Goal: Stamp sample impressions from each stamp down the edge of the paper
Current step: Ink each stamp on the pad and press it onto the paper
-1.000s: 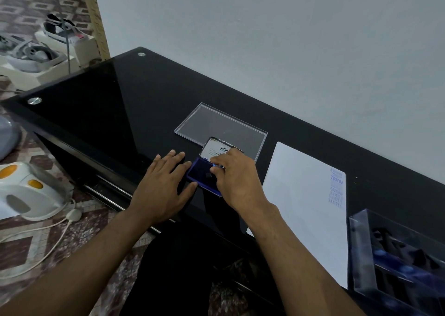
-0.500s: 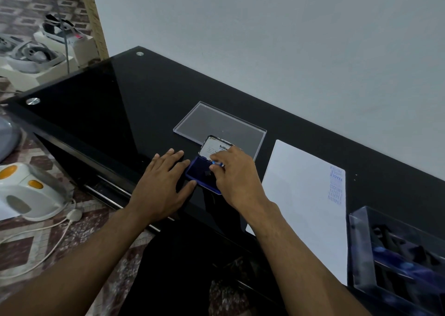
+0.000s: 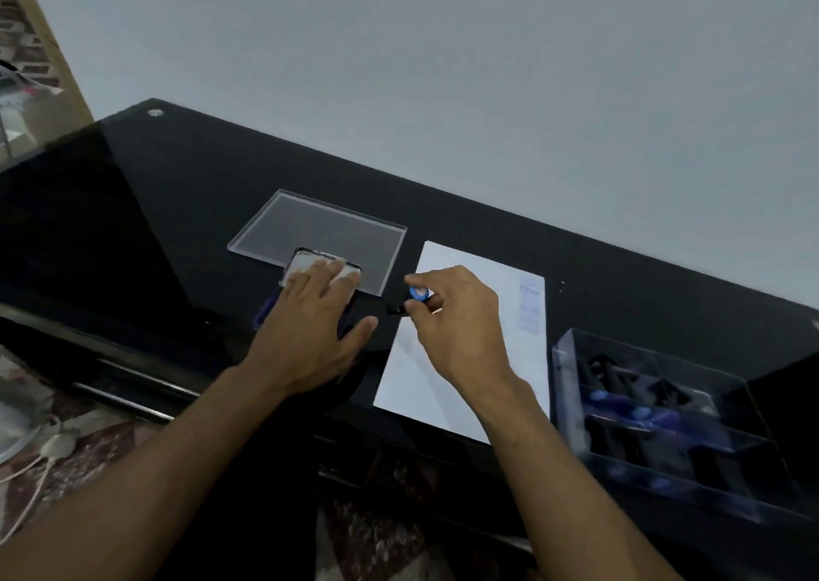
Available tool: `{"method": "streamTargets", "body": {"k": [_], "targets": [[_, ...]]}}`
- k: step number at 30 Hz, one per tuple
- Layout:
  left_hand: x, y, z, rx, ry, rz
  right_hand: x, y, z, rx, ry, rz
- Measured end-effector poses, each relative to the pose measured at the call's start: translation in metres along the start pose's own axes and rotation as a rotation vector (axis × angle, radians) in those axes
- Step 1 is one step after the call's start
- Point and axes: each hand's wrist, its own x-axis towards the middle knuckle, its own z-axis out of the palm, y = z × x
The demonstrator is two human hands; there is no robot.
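— So why is your left hand (image 3: 310, 332) lying flat, fingers spread, on the ink pad (image 3: 323, 272)?

— Probably to steady it, just left of the paper (image 3: 461, 336). Your right hand (image 3: 456, 314) pinches a stamp (image 3: 410, 301) over the paper's left edge; prints (image 3: 529, 305) line the far right edge.

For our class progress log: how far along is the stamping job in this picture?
Done: a column of faint blue impressions already runs down the far edge of the white paper sheet. In hand: the right hand pinches a small black stamp with a blue knob near the paper, while the left hand rests flat on the blue ink pad. Left: more stamps wait in the clear plastic box.
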Motion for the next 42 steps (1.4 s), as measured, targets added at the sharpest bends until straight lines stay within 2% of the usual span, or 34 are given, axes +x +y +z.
{"method": "streamTargets", "body": {"k": [5,16,24,32,42], "targets": [[0.016,0.047,0.025,-0.013,-0.089,0.073,-0.014,0.043,-0.032,-0.018,0.073,0.073],[0.042,0.112,0.065,-0.033,-0.134,0.230,-0.014,0.115,-0.086,-0.159,0.200,0.191],[0.067,0.123,0.086,-0.064,-0.218,0.225,0.000,0.141,-0.086,-0.231,0.170,0.181],[0.086,0.120,0.106,-0.030,-0.254,0.240,0.009,0.146,-0.078,-0.258,0.065,0.181],[0.084,0.111,0.119,-0.010,-0.225,0.256,0.015,0.154,-0.067,-0.319,0.005,0.162]]}}
